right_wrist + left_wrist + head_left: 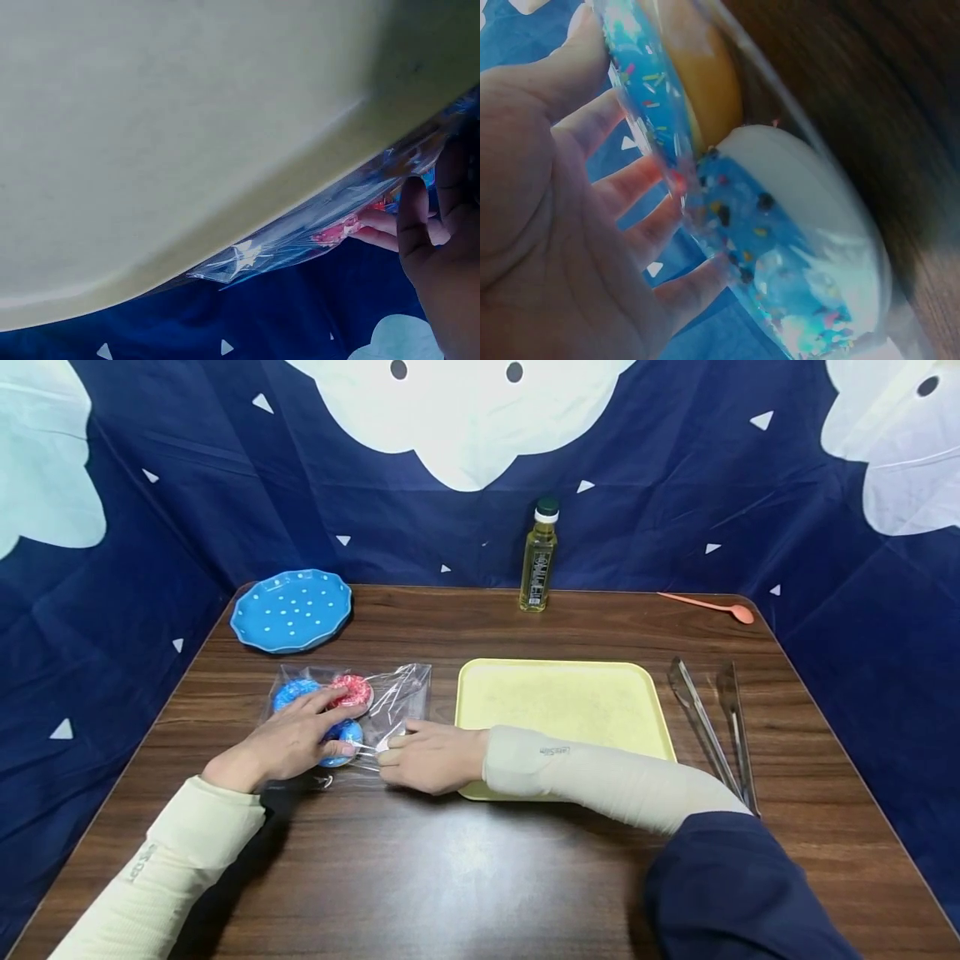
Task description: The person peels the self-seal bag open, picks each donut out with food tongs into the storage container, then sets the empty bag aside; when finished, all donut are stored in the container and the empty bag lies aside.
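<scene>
A clear plastic bag (405, 689) lies on the left half of the table with iced, sprinkled donuts inside. Through it show a blue donut (292, 692), a pink-red donut (358, 692) and another blue donut (347, 735). My left hand (292, 735) rests over them with fingers spread. In the left wrist view its fingertips touch the plastic beside a blue-iced donut (757, 240). My right hand (427, 756) is at the bag's right part, pinching the plastic between thumb and curled fingers. The right wrist view shows the bag (277, 251) stretched beyond the tray's edge.
A pale yellow tray (555, 693) lies under my right forearm. Metal tongs (705, 727) are to its right. At the back stand a blue dotted plate (292, 610), an oil bottle (537, 560) and an orange spoon (738, 612). Dark blue cloth surrounds the wooden table (465, 877).
</scene>
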A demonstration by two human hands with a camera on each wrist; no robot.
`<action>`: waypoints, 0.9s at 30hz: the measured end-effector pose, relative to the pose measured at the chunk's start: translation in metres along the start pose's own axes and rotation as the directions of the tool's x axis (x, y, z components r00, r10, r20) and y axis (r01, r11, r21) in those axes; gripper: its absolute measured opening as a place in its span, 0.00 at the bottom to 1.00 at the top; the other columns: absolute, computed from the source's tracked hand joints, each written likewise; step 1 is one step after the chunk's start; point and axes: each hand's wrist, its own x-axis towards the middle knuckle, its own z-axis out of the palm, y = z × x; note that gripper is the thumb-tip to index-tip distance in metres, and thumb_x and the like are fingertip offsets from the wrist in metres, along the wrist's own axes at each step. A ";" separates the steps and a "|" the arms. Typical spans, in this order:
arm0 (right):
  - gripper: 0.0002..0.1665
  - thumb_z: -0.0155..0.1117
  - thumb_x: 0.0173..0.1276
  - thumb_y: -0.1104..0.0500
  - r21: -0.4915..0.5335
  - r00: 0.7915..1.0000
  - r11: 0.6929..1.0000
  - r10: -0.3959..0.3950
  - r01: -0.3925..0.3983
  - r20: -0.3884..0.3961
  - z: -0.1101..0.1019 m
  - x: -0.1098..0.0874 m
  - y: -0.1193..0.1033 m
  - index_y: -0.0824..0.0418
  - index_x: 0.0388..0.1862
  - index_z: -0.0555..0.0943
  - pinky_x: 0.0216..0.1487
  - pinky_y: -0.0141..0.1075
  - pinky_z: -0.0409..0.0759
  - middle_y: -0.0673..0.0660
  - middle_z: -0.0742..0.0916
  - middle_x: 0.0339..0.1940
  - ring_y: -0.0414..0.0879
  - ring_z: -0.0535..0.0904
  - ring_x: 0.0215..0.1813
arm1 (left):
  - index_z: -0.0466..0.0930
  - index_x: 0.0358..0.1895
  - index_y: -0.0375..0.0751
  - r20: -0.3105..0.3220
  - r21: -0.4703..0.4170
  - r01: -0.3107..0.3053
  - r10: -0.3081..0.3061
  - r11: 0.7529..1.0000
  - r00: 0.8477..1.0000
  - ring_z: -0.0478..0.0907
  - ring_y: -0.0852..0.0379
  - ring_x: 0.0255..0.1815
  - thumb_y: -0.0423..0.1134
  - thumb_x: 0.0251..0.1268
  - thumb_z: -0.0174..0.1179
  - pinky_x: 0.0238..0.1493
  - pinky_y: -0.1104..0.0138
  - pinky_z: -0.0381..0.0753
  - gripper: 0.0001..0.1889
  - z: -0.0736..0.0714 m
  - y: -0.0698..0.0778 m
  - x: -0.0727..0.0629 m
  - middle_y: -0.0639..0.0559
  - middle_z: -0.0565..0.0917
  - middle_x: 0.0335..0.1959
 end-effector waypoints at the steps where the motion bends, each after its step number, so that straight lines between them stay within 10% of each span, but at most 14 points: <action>1: 0.14 0.44 0.82 0.53 0.005 1.000 1.000 0.002 -0.002 -0.008 0.000 -0.001 0.000 0.48 0.46 0.79 0.52 0.40 0.68 0.44 0.80 0.51 0.41 0.73 0.58 | 0.69 0.74 0.43 -0.001 0.000 0.000 0.000 1.000 1.000 0.54 0.26 0.73 0.50 0.69 0.63 0.66 0.32 0.55 0.32 0.000 0.000 0.000 0.32 0.59 0.75; 27: 0.05 0.54 0.75 0.56 0.131 0.996 0.989 0.070 -0.062 -0.053 0.010 -0.036 0.017 0.45 0.38 0.76 0.47 0.37 0.65 0.42 0.77 0.41 0.38 0.72 0.49 | 0.71 0.71 0.38 -0.015 -0.008 -0.054 0.054 0.999 0.998 0.55 0.24 0.72 0.48 0.67 0.64 0.68 0.35 0.55 0.32 -0.002 -0.003 -0.001 0.28 0.61 0.73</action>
